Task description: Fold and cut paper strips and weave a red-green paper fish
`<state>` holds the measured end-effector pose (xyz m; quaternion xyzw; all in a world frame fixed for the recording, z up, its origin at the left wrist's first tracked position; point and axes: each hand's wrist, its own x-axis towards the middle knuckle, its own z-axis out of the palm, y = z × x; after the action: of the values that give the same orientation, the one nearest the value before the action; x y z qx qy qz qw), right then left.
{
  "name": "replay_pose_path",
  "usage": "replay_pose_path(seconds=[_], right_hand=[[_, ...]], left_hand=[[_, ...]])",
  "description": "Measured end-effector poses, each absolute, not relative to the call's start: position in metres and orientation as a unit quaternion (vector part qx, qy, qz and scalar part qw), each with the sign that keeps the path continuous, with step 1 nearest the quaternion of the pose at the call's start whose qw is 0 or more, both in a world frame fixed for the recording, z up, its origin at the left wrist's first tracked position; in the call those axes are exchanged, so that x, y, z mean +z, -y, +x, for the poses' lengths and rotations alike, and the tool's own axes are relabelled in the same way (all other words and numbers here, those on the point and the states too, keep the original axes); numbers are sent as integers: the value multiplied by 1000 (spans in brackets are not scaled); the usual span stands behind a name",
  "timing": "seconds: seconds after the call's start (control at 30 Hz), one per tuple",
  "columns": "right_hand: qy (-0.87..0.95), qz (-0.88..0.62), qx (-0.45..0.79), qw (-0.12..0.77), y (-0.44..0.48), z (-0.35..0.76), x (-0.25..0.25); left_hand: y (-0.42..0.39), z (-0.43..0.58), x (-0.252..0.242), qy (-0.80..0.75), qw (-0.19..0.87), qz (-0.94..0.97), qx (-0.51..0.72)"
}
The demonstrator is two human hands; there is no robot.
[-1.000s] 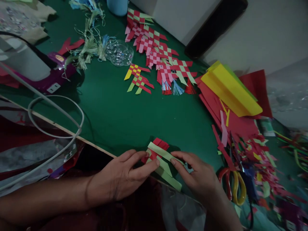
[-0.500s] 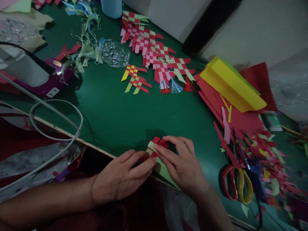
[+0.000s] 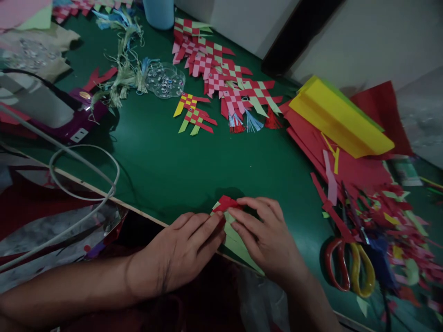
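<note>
Low in the middle, by the table's front edge, lies a small piece of interlaced red and light green paper strips. Its long green tails slant toward me and to the right, past the edge. My left hand grips the piece from the left, fingertips pressed on the red and green folds. From the right, my right hand pinches it, thumb and fingers closed at its upper right. The fingers partly cover the weave.
Woven paper fish lie across the back of the green table. A clear dish holds small googly eyes. Scissors and paper scraps are at right, beside yellow paper. A cable loops at left.
A red strip now lies folded across the top of the woven piece, over where a green strip showed. My left fingers have moved slightly up and right onto it.
</note>
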<state>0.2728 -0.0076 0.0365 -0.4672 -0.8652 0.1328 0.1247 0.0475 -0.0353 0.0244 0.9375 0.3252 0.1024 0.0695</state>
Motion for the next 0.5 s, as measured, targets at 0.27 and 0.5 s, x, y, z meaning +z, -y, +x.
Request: replay_pose_path(seconds=[0.27,0.5], right_hand=[[815,-547,133,135,23,274,31],[783,-584,172,127,24,265,37]], left_hand=[[25,53,38,-320,124,938,45],[9,63,42,-311,97,945,43]])
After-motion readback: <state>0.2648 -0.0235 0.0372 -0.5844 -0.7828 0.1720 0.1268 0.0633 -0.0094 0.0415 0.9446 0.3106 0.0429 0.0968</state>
